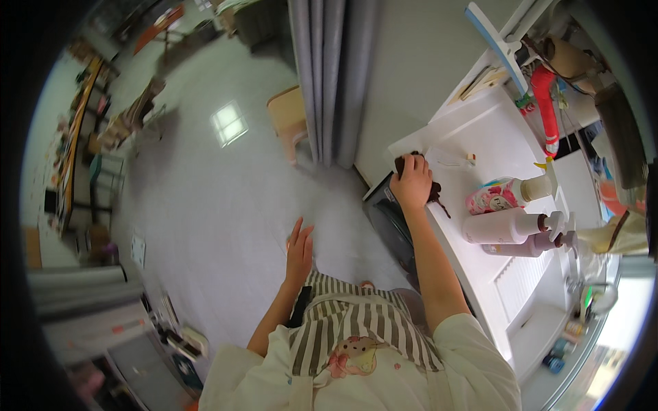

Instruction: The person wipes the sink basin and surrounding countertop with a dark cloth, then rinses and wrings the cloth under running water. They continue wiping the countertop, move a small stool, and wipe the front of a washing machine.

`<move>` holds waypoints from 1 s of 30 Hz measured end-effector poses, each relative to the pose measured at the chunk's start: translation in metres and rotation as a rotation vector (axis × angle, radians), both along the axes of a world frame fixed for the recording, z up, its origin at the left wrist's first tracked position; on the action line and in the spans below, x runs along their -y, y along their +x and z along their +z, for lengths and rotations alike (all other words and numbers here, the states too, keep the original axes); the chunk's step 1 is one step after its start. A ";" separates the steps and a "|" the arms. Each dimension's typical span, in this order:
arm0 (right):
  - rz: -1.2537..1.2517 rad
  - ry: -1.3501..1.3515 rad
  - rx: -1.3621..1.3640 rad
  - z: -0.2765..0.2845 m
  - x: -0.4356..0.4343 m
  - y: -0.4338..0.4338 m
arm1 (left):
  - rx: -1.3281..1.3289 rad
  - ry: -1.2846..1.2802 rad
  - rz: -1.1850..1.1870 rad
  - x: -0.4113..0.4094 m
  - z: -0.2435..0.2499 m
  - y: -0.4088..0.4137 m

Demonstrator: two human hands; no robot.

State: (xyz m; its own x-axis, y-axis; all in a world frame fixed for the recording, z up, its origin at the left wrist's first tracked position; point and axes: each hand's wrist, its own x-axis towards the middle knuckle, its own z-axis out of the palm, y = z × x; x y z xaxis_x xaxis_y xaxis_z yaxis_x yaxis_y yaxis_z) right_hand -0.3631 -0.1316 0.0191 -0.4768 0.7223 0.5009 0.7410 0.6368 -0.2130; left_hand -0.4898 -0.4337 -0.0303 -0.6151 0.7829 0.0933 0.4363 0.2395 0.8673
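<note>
My right hand (414,181) rests near the left corner of a white counter (462,133) with a washboard and basin. Its fingers are closed over a dark brown, soft-looking item (435,192), perhaps a cloth, and a thin strand of it trails onto the counter. The hand hides most of it. Over the floor hangs my left hand (299,254), empty, with its fingers apart. Right of the brown item lies a small clear object with a white-and-red end (470,158). A pink floral bottle (493,196), a pale pink pump bottle (496,227) and a lilac pump bottle (519,246) stand on the counter.
Below the counter edge is a dark, rounded appliance or bin (393,226). A grey curtain (334,77) hangs beside a tan stool (289,115). At the upper right are a squeegee (498,46) and a red tube-like item (544,103). A faucet (576,285) is at the basin.
</note>
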 end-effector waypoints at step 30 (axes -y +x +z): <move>-0.744 -0.051 0.162 -0.008 -0.066 -0.088 | 0.135 -0.057 -0.388 -0.179 0.002 -0.396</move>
